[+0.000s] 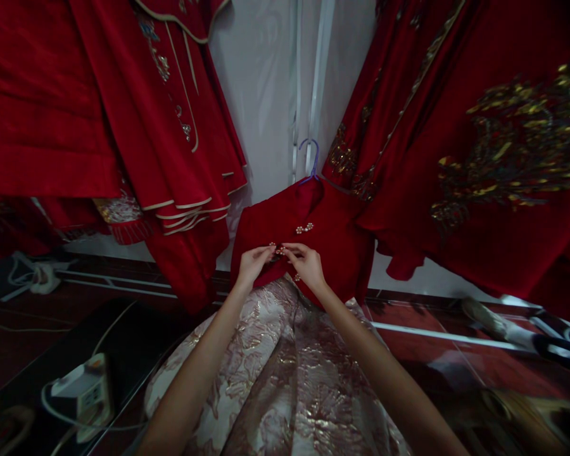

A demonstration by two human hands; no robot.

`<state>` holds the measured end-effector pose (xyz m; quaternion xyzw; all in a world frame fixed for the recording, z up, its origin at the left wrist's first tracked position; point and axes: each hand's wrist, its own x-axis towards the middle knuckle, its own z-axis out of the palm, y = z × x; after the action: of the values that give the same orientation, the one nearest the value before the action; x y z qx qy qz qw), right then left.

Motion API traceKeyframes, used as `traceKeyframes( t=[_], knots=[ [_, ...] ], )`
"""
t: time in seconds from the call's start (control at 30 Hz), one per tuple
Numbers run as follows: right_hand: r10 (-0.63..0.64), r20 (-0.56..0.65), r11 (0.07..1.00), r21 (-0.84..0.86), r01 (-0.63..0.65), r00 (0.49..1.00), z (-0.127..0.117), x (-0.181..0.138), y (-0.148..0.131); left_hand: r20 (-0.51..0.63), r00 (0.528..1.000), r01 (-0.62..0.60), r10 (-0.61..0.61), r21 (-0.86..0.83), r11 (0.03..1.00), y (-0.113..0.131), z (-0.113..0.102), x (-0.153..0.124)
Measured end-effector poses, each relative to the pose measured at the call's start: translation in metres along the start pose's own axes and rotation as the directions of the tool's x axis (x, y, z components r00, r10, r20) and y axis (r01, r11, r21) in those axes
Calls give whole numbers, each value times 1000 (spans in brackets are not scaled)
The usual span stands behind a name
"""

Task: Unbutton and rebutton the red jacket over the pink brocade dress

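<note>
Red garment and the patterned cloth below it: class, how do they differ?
The red garment is plain red with beaded fasteners; the patterned cloth is pale with a shiny pattern. The left hand and right hand pinch at one fastener of the red garment, while the patterned cloth spreads between the forearms. A hanger sits in the red garment's neck; none shows in the patterned cloth. Both are fabric.

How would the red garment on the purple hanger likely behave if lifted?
The red garment would probably flop, since its cloth folds at the neckline. It might swing, being on the purple hanger.
</note>
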<state>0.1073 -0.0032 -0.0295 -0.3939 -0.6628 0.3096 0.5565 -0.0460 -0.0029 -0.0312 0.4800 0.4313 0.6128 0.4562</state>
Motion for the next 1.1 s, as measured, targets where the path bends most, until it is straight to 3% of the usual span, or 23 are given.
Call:
traceKeyframes(
  t=[0.2,0.37,0.6,0.77,1.1],
  knots=[
    [32,-65,999,-8,-33,997,1,4,0,16,998,54,-54,-12,998,-3,-3,2],
    [-27,-23,993,-114,24,999,-4,5,3,59,996,64,-61,-59,996,-7,-5,-1],
    [-84,-52,977,-200,71,995,-2,5,4,103,993,66,-55,-111,992,-3,-1,-2],
    [-118,-83,955,-282,90,989,4,5,2,87,996,22,-16,-61,998,-5,2,3],
    [-113,-74,958,-274,89,991,5,4,-6,42,994,-105,103,53,993,-15,4,14]
  ],
)
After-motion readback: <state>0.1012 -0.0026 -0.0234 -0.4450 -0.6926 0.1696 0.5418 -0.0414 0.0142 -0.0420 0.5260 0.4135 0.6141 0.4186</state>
